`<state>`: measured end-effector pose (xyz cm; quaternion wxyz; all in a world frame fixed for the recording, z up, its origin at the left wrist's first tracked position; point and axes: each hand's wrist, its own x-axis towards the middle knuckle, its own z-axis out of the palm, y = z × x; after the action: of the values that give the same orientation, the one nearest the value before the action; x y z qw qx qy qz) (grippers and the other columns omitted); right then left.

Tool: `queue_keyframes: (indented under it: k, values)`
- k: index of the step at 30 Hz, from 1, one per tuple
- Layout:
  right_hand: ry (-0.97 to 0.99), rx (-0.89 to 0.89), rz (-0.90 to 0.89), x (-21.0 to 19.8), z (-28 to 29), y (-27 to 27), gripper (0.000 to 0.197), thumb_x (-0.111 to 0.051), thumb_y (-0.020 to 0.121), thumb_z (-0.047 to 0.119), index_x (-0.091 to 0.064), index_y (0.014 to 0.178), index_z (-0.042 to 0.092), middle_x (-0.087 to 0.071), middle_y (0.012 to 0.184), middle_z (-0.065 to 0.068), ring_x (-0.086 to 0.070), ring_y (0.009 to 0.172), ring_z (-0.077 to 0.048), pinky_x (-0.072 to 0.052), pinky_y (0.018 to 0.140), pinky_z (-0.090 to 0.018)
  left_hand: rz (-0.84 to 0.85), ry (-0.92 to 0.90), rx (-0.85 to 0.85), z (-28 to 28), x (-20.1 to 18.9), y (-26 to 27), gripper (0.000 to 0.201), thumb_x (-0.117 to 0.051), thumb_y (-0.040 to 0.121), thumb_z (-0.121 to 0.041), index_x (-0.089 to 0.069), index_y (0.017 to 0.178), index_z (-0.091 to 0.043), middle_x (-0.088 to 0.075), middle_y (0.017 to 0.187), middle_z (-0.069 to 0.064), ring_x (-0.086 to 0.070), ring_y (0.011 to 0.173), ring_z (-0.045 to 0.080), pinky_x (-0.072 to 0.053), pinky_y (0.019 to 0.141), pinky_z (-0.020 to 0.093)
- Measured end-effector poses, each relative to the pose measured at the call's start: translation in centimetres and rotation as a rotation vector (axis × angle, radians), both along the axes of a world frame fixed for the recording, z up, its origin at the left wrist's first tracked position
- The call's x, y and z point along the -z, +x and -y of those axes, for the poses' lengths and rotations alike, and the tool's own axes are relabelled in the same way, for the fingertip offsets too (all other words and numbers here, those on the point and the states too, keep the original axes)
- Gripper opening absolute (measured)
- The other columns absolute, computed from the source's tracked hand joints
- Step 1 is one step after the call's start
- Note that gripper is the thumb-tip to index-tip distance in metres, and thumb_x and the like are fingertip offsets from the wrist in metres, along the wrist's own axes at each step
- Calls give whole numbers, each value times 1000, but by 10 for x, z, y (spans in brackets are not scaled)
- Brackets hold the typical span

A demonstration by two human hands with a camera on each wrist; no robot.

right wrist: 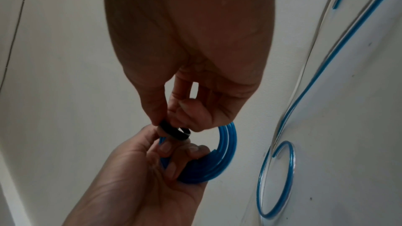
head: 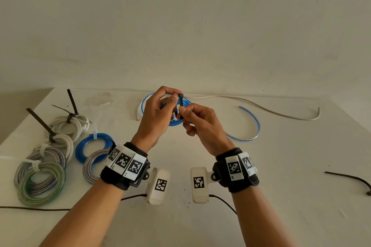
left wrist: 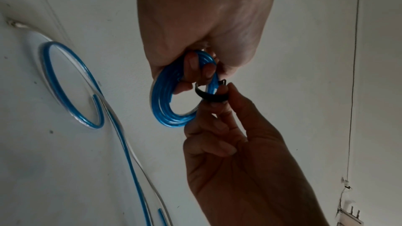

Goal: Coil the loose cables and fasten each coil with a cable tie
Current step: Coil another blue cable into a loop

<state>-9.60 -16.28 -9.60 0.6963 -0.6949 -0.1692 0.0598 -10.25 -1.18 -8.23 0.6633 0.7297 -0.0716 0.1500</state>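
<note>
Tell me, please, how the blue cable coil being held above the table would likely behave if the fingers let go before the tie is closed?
The blue cable coil would probably spring open: only the left hand holds its loops together, and the black cable tie looks not yet closed. It seems light, since a few fingers carry it. It likely keeps its curve, like the loose blue cable on the table.

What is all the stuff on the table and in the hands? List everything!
Blue coil: one, blue, held up in the left hand.
Black tie: one, black, looped round the blue coil, pinched by both hands.
Tied coils: six, white, grey, green and blue, on the table's left side.
Loose blue cable: one, blue, lying on the table right of the hands.
Loose white cable: one, white, along the far edge.
Spare tie: one, black, far right.
Table: one, white.
Left hand: holds the coil.
Right hand: fingers pinch the tie.
</note>
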Motion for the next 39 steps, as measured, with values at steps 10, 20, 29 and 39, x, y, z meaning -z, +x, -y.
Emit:
queue_keyframes:
  k: [10, 20, 29, 39]
  values:
    - [6, -34, -42, -4, 4, 0, 26, -57, 104, 20, -68, 88, 1, -59, 80, -11, -46, 63, -12, -41, 56, -21, 14, 42, 7, -1, 4, 2, 13, -51, 105, -17, -64, 106, -19, -74, 84, -5, -72, 76, 17, -58, 67, 27]
    - [234, -82, -364, -12, 13, -1, 29, -55, 102, 15, -65, 76, 9, -58, 74, -1, -45, 59, -10, -38, 51, -19, 115, 140, 0, 4, 8, 0, 13, -53, 104, -17, -63, 101, -23, -68, 72, -10, -44, 56, 11, -42, 55, 28]
    - [317, -124, -358, -16, 16, 0, 30, -48, 104, 15, -61, 78, 9, -55, 74, -1, -43, 60, -12, -38, 53, -21, 153, 173, 17, 6, 13, -1, 10, -53, 104, -19, -62, 100, -21, -70, 77, -2, -53, 58, 17, -41, 55, 22]
    - [57, 34, -78, -14, 8, -5, 29, -57, 103, 22, -68, 79, 10, -61, 78, -10, -48, 62, -13, -42, 57, -24, 72, 75, -6, 8, 15, 2, 10, -54, 104, -22, -62, 98, -19, -73, 83, 1, -66, 74, 27, -55, 65, 34]
